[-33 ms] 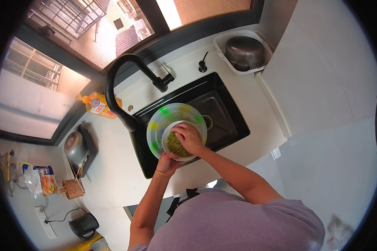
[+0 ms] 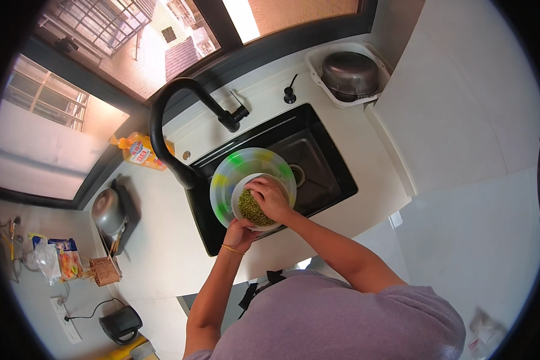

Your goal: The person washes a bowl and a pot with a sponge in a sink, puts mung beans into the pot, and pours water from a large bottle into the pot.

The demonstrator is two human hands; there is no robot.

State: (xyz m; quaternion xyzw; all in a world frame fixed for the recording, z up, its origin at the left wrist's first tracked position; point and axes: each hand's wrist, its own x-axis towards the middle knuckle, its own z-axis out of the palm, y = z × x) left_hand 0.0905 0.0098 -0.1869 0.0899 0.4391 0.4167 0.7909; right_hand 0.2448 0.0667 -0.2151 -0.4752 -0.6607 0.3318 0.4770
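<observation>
A white bowl (image 2: 237, 193) of green mung beans (image 2: 251, 210) is tilted over a larger translucent basin (image 2: 223, 162) with green and yellow patches, in the black sink (image 2: 336, 150). My left hand (image 2: 240, 235) grips the near left edge of the white bowl, its fingers partly hidden beneath it. Reaching in from the right, my right hand (image 2: 270, 199) lies over the beans with fingers curled together, their tips among the beans. The bowl's right side is partly covered by that hand.
A black gooseneck faucet (image 2: 159, 129) arches at the sink's left. Behind the sink stands a soap dispenser (image 2: 290, 95). An orange bottle (image 2: 143, 151) is on the left counter, and a white tub (image 2: 316, 72) with a dark pot (image 2: 351, 73) sits far right. A black kettle (image 2: 120, 324) is lower left.
</observation>
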